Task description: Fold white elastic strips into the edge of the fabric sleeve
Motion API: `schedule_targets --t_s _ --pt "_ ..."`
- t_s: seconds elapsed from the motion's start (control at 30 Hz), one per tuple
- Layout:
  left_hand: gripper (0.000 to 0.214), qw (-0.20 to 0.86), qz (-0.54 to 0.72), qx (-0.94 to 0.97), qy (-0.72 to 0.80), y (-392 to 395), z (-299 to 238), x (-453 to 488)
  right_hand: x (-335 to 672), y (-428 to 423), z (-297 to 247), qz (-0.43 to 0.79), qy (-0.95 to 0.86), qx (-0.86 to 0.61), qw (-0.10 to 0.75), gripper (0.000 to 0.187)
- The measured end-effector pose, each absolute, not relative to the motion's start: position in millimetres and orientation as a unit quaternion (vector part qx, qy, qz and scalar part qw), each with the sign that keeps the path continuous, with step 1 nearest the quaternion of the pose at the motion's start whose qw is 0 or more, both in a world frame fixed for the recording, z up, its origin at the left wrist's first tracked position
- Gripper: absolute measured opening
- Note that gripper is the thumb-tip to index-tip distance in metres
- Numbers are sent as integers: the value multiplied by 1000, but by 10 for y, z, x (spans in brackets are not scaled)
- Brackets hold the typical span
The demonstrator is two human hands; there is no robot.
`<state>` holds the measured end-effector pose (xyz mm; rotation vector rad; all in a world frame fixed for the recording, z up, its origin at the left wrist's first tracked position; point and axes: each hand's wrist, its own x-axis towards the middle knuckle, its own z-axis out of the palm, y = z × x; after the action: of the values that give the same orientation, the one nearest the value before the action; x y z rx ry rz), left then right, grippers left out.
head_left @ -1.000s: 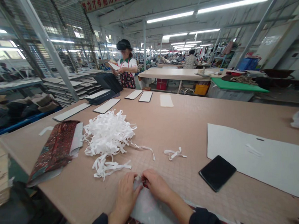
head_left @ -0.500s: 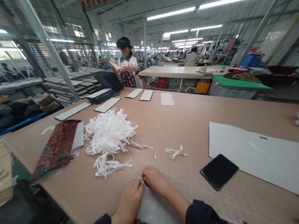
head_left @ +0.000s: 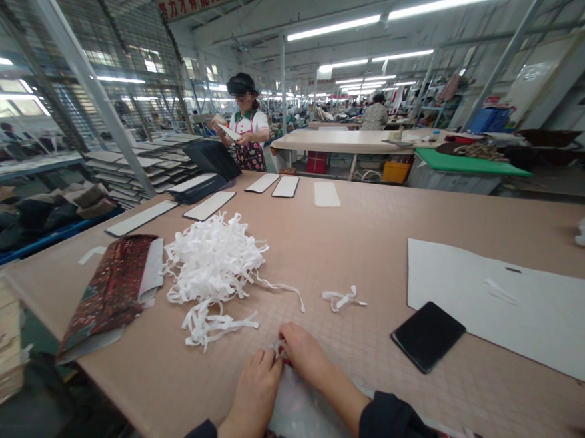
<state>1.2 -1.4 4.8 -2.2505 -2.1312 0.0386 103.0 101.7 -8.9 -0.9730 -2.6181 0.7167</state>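
**Both hands pinching the top edge of a flat bag**

My left hand and my right hand meet at the far edge of a flat, pale sheet-like piece that lies on the counter right in front of me. It looks like a folded paper bag with a frosted white face and a dark red patterned print showing at the pinched edge and again under my wrists. Both hands are closed in a pinch on that edge, fingertips almost touching each other; what exactly sits between the fingertips is too small to tell.

I judge the piece light and thin, stiff enough to hold a crease but easy to dent or tear at the rim, and its smooth face likely slides on the counter. The best hold is where I have it: at the top rim, thumb under and fingers over, with my forearms resting on the body to keep it from slipping.

Just beyond my left hand lies a loose pile of white ribbon strips, soft and tangled, with a few strands trailing close to my fingers. 1 small knotted strip lies apart, past my right hand. To the left lies another red patterned bag; to the right, a black phone beside a large white sheet. At the far end a person stands holding a flat piece.
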Motion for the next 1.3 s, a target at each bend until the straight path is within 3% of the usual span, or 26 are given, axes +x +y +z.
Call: schedule_targets --t_s 0.23,0.53,0.83,1.07,1.2,1.3 --pt "32 12 -16 -713 -701 -50 46 -8 1226 900 -114 301 -891 -277 199 21" --pt "32 87 -35 -730 -677 -45 -64 -13 1211 742 -130 115 -943 -259 174 7" --pt "39 104 -58 -801 -586 58 -98 -172 1695 484 26 55 -948 -289 121 11" --pt "44 42 -6 -803 -595 108 43 -266 2880 225 15 66 -883 -462 42 25" --pt "31 9 12 -789 -615 216 306 -56 3169 350 73 111 -841 -530 -3 21" --pt "27 -25 -9 -802 -597 320 381 207 3139 521 147 157 -812 -562 9 19"
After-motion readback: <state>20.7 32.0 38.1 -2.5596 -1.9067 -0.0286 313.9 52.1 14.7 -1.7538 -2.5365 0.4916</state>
